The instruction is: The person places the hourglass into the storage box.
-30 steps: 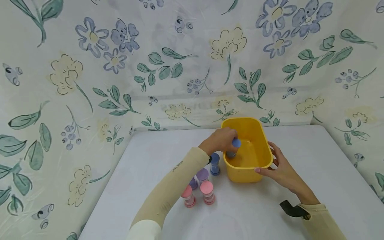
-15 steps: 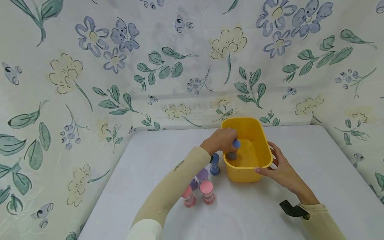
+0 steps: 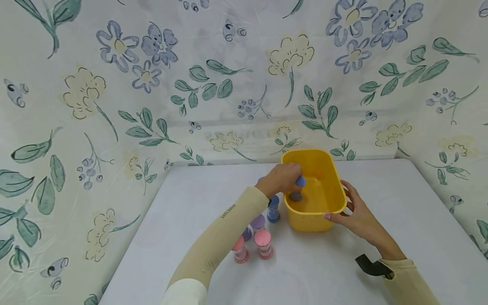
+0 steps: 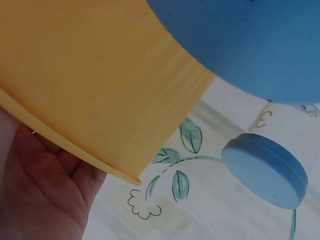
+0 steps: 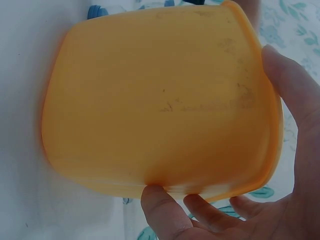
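Head view: curled hands (image 3: 281, 177) (image 3: 357, 214) grip blue timer (image 3: 300, 181) (left), bin (image 3: 310, 223) (right).

Head view: from high on near side of yellow bin (image 3: 310, 223), facing forward and down; farthest off, taking in whole bin, table (image 3: 381, 186) around it, flowered cloth (image 3: 236, 55) behind it. Left wrist view: very near, outside bin's left wall, facing past it to cloth. Right wrist view: near, outside bin, facing its outer side, picture turned sideways. Wrist views share bin and cloth.
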`<state>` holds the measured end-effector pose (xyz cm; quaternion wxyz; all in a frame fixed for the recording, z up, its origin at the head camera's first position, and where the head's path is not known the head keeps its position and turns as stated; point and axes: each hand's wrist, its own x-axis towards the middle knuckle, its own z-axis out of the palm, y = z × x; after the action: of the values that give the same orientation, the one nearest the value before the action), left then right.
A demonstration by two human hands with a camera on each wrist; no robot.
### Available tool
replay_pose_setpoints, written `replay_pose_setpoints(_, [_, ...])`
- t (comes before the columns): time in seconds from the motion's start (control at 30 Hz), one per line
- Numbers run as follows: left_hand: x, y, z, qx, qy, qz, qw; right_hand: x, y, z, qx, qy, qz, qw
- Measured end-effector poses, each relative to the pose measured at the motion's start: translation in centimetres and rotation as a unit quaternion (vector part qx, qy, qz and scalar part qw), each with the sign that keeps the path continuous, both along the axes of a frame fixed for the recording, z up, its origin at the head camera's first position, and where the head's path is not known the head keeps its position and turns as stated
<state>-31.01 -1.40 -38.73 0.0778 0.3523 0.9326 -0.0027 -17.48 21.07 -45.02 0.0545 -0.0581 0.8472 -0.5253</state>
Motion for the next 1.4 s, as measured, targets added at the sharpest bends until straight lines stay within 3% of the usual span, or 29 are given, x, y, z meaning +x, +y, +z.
replay_pose_setpoints(0.27, [0.3,0.0,0.1,-0.022,0.011,0.001,0.9997,-0.1,-0.1,-0.1,0.002,-0.002,-0.001,1.000])
replay_pose_setpoints(1.07, [0.5,0.1,0.7,-0.035,0.004,0.003,0.9994,-0.1,0.0,-0.2,0.000,0.000,-0.003,1.000])
replay_pose_setpoints(1.2, [0.3,0.0,0.8,-0.023,-0.002,0.000,0.9997,-0.1,0.1,-0.1,-0.001,-0.001,-0.005,1.000])
replay_pose_setpoints(1.4, [-0.1,-0.2,1.1,0.016,-0.042,0.006,0.9990,-0.1,0.0,0.0,0.002,-0.008,-0.003,1.000])
